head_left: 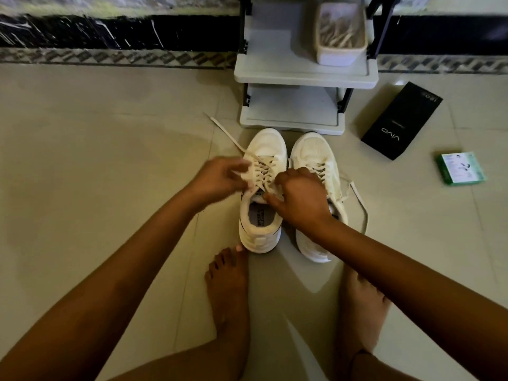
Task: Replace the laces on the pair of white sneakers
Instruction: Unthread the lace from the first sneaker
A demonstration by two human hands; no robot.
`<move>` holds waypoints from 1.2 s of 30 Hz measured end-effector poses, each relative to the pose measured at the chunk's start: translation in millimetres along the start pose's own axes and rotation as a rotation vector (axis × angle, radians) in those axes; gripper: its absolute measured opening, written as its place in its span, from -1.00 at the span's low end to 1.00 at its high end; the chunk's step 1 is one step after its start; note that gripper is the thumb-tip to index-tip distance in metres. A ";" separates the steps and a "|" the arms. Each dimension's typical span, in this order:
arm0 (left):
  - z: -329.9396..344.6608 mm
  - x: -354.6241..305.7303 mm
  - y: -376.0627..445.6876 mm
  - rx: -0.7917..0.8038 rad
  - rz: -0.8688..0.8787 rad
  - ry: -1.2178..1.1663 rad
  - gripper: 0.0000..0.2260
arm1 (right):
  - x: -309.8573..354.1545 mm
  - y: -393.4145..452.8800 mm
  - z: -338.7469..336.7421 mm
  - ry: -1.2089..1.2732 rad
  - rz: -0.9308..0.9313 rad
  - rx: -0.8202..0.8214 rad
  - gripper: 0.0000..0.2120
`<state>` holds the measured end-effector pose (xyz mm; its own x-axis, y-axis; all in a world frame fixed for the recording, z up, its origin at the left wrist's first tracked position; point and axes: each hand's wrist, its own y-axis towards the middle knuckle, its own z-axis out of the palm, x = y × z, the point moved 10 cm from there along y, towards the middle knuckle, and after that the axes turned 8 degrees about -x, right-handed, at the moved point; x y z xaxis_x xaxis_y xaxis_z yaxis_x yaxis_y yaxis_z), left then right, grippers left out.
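White lace (236,145) runs up and away from my left hand (220,177), which pinches it beside the left sneaker (262,193); my right hand (299,196) grips near the tongue. Pulling unevenly could snag an eyelet.

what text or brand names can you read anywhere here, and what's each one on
"vivo": on the black box lying on the floor.
More print near that box's far end: too blurred to read.
Print on the insole of the left sneaker: too blurred to read.
Green and white box: pictures and small print, unreadable.
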<state>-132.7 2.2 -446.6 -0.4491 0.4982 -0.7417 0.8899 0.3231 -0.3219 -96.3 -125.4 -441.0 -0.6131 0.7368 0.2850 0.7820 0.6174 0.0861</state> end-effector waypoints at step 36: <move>30.6 21.2 -3.1 -0.075 0.131 0.230 -0.63 | 46.0 -3.9 -12.0 -0.329 -0.498 -0.215 -0.86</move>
<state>-142.6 -12.9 -479.3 -0.3440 0.7064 -0.6186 0.9373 0.2978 -0.1811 -126.2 -97.3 -416.7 -0.8849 0.4430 -0.1439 0.3783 0.8638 0.3327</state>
